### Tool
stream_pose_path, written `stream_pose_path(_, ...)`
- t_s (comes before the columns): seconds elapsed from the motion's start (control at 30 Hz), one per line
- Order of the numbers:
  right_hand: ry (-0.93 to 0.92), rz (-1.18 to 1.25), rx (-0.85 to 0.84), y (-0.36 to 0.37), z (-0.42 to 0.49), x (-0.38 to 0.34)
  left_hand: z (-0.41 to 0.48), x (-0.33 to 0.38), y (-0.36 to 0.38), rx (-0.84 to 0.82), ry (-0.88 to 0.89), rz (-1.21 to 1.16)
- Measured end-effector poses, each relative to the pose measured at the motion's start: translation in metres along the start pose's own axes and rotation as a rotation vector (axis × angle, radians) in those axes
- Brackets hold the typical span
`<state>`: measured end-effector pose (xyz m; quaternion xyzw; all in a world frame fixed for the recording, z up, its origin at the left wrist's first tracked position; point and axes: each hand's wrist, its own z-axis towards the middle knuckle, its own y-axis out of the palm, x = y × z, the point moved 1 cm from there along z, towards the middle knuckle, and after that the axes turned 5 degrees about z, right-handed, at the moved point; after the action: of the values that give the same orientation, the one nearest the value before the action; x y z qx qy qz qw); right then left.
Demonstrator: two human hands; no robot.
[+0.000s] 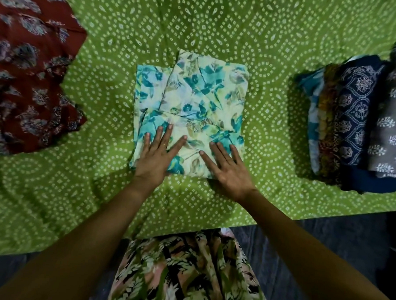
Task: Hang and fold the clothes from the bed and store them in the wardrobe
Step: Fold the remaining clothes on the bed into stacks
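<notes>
Teal floral garment (189, 113): folded square mid-bed (220, 26), maroon garment (30, 70) to its left.
Left hand (157, 153), right hand (226, 165): flat, fingers spread, pressing its near edge, likely smoothing creases.
Folded stack (357, 118): right of it, awaiting the wardrobe.

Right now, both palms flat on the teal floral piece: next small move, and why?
Probably lift the folded floral garment and set it on the folded stack at the right. It already looks like a compact square, with the left hand and right hand pressing its near edge flat, open, gripping nothing. The maroon garment on the left lies unfolded, likely next.
</notes>
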<state>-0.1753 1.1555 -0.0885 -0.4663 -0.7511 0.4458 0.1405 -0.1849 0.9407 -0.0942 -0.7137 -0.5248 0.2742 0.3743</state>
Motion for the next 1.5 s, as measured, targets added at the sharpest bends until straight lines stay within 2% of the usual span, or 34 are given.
stream_pose_path(0.13,0.137,0.033,-0.023,-0.015,0.014,-0.005,-0.007,0.017,-0.016,-0.093,-0.061,-0.012)
stream_pose_path(0.27,0.057,0.192,-0.079,-0.041,0.019,0.002,-0.014,0.022,-0.05,-0.193,-0.156,-0.095)
stream_pose_path(0.33,0.011,0.359,-0.215,-0.062,0.016,0.01,-0.023,0.018,-0.068,-0.36,-0.158,-0.141)
stream_pose_path(0.4,0.014,0.532,-0.48,-0.075,0.014,0.017,-0.032,0.013,-0.082,-0.525,-0.11,-0.122)
stream_pose_path(0.47,0.0,0.616,-0.598,-0.086,0.016,0.02,-0.037,0.002,-0.097,-0.562,-0.096,-0.126)
stream_pose_path(0.53,0.044,0.609,-0.533,-0.095,0.026,0.027,-0.031,-0.014,-0.109,-0.475,-0.163,-0.216)
stream_pose_path(0.6,0.131,0.602,-0.406,-0.105,0.038,0.036,-0.02,-0.027,-0.117,-0.316,-0.24,-0.323)
stream_pose_path(0.73,0.227,0.468,0.001,-0.122,0.064,0.049,0.008,-0.038,-0.112,0.269,-0.32,-0.321)
stream_pose_path(0.77,0.254,0.41,0.079,-0.121,0.068,0.047,0.015,-0.037,-0.107,0.362,-0.32,-0.306)
stream_pose_path(0.8,0.278,0.386,0.119,-0.118,0.071,0.042,0.02,-0.034,-0.1,0.38,-0.286,-0.29)
stream_pose_path(0.9,0.21,0.334,0.083,-0.09,0.075,0.022,0.023,-0.016,-0.062,0.244,-0.164,-0.307)
stream_pose_path(0.97,0.164,0.248,0.047,-0.062,0.072,0.011,0.015,-0.008,-0.027,0.151,-0.153,-0.323)
stream_pose_path(1.07,0.205,0.231,-0.024,-0.035,0.073,0.008,0.002,-0.004,0.01,0.048,-0.192,-0.338)
stream_pose_path(1.13,0.238,0.223,-0.069,-0.036,0.081,0.007,0.004,-0.005,0.011,0.029,-0.215,-0.36)
stream_pose_path(1.2,0.235,0.227,-0.073,-0.045,0.086,0.005,0.007,0.0,0.001,0.095,-0.234,-0.407)
stream_pose_path(1.23,0.225,0.267,-0.023,-0.05,0.086,0.005,0.006,0.004,-0.004,0.178,-0.268,-0.459)
stream_pose_path(1.3,0.248,0.429,0.227,-0.058,0.082,0.005,-0.003,0.016,-0.01,0.364,-0.421,-0.623)
stream_pose_path(1.37,0.438,0.63,0.516,-0.06,0.074,0.006,-0.016,0.032,-0.012,0.455,-0.65,-0.857)
stream_pose_path(1.4,0.579,0.747,0.583,-0.058,0.07,0.008,-0.021,0.038,-0.009,0.438,-0.799,-1.05)
stream_pose_path(1.43,0.728,0.882,0.587,-0.053,0.067,0.01,-0.024,0.042,-0.005,0.352,-0.984,-1.305)
stream_pose_path(1.5,0.982,1.142,0.454,-0.045,0.064,0.014,-0.024,0.044,0.003,0.079,-1.281,-1.889)
